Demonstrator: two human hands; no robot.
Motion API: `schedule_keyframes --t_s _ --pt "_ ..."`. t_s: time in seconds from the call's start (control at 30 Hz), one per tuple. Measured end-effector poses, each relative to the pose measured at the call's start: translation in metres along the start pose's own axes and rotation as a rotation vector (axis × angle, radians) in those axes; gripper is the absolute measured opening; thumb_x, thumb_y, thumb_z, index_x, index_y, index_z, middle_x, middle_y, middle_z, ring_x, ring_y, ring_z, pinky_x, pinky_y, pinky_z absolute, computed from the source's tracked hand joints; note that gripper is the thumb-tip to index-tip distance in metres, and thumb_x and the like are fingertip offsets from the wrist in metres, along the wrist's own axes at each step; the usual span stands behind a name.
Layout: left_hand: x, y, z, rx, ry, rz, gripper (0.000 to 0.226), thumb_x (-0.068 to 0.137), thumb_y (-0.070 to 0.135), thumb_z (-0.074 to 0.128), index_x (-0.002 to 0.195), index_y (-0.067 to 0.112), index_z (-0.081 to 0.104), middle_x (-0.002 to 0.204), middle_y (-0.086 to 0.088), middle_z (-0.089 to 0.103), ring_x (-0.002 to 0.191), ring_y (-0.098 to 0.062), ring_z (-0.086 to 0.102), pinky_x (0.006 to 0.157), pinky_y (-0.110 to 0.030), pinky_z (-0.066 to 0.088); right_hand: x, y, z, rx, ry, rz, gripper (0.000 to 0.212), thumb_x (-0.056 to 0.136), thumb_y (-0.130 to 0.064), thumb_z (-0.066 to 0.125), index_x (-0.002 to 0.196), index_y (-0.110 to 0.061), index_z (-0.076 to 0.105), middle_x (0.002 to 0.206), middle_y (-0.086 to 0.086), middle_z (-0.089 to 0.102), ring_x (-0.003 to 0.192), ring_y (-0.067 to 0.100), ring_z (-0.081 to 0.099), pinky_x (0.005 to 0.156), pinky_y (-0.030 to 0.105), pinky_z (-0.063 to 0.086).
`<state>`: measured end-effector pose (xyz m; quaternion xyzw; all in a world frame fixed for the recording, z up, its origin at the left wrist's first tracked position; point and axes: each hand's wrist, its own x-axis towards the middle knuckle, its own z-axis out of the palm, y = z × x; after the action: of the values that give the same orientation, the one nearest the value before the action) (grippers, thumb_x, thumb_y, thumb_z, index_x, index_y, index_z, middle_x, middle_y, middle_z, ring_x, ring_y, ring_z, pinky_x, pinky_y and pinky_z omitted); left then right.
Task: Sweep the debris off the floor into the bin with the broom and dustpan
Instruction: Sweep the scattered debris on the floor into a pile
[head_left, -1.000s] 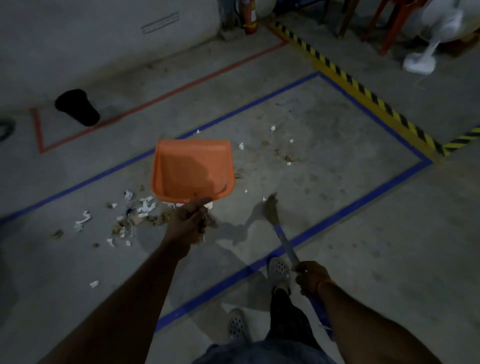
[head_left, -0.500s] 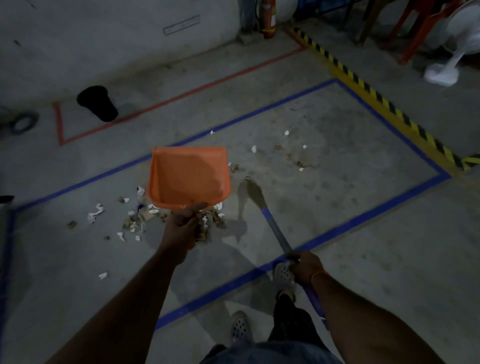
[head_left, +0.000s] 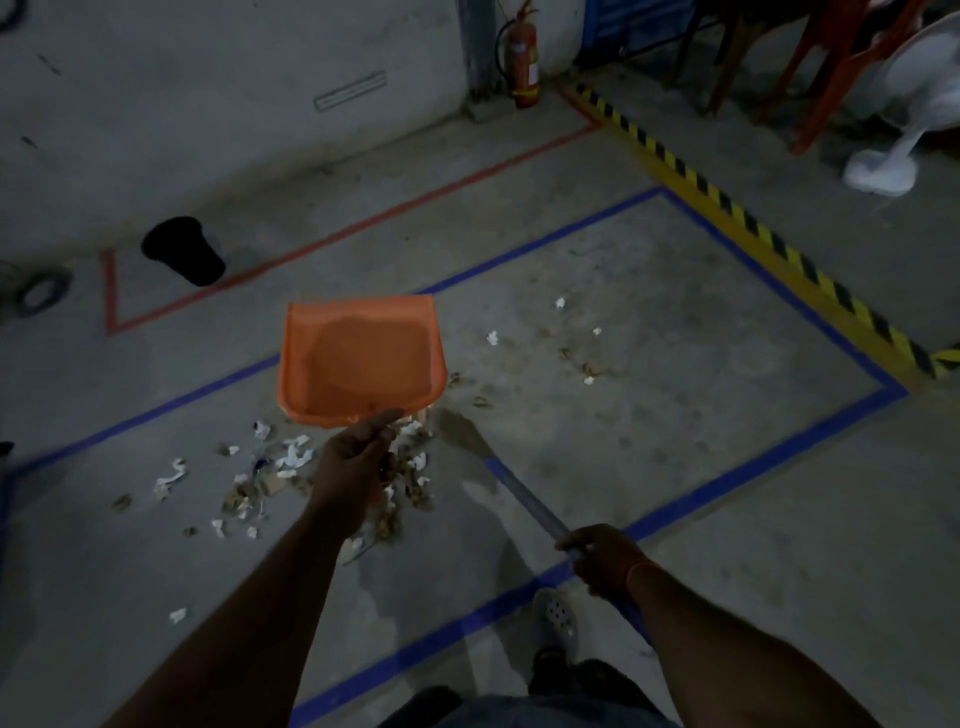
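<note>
Over the floor's blue-taped square, left hand (head_left: 358, 457) grips empty dustpan (head_left: 361, 358), right hand (head_left: 597, 556) grips broom (head_left: 511, 480) — a hard stroke could scatter debris (head_left: 270, 467).

Dim, grainy, soft-focus view with wide-angle bending at the edges; faint arm shadows fall on the floor (head_left: 727, 519).

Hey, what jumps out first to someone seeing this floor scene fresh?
The bright orange plastic dustpan held up mid-frame in the left hand, above a heap of torn white paper and brown debris. The right hand grips a blue-handled broom; a black round bin stands far left.
</note>
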<state>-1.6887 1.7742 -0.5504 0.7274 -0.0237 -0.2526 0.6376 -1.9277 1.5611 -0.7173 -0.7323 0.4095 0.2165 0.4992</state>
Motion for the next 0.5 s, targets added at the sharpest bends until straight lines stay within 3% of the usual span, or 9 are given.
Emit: schedule_keyframes --t_s 0.1,0.23,0.3,0.43,0.5 --pt "0.019 0.0 0.026 -0.01 -0.029 0.013 0.026 0.101 0.0 0.052 0.116 0.011 0.071 0.067 0.002 0.058 0.053 -0.012 0.052 0.043 -0.019 0.037 0.007 -0.006 -0.04 0.037 0.07 -0.012 0.023 0.086 -0.005 0.066 0.097 -0.023 0.074 0.083 0.004 0.07 0.05 0.011 0.061 0.044 0.023 0.052" --pt "0.045 0.001 0.049 0.004 -0.067 -0.011 0.029 0.101 0.003 0.053 0.112 0.018 0.075 0.066 -0.001 0.055 0.053 -0.016 0.048 0.05 -0.023 0.033 0.023 -0.008 -0.086 0.045 0.159 -0.011 0.03 0.086 -0.005 0.065 0.103 -0.029 0.071 0.092 0.002 0.067 0.056 0.007 0.059 0.041 0.017 0.048" --pt "0.058 0.006 0.059 0.012 -0.074 -0.023 0.027 0.102 0.004 0.053 0.112 0.017 0.075 0.065 -0.003 0.055 0.051 -0.016 0.048 0.045 -0.021 0.035 0.036 -0.006 -0.106 0.053 0.213 0.013 0.03 0.086 -0.004 0.065 0.109 -0.023 0.071 0.097 0.004 0.065 0.058 0.005 0.058 0.039 0.012 0.045" --pt "0.081 0.014 0.073 0.011 -0.101 -0.021 0.025 0.102 0.002 0.053 0.12 0.009 0.069 0.065 -0.004 0.052 0.049 -0.012 0.049 0.041 -0.019 0.036 0.068 -0.004 -0.138 0.15 0.274 0.165 0.03 0.084 -0.002 0.065 0.111 -0.012 0.071 0.1 0.012 0.069 0.062 0.023 0.065 0.046 0.024 0.053" --pt "0.095 0.019 0.076 -0.011 -0.139 -0.012 0.026 0.102 0.0 0.051 0.123 0.004 0.066 0.07 -0.008 0.05 0.049 -0.01 0.051 0.041 -0.019 0.038 0.083 -0.009 -0.151 0.165 0.261 0.227 0.03 0.083 -0.001 0.066 0.11 -0.011 0.071 0.098 0.01 0.068 0.063 0.022 0.065 0.044 0.023 0.052"
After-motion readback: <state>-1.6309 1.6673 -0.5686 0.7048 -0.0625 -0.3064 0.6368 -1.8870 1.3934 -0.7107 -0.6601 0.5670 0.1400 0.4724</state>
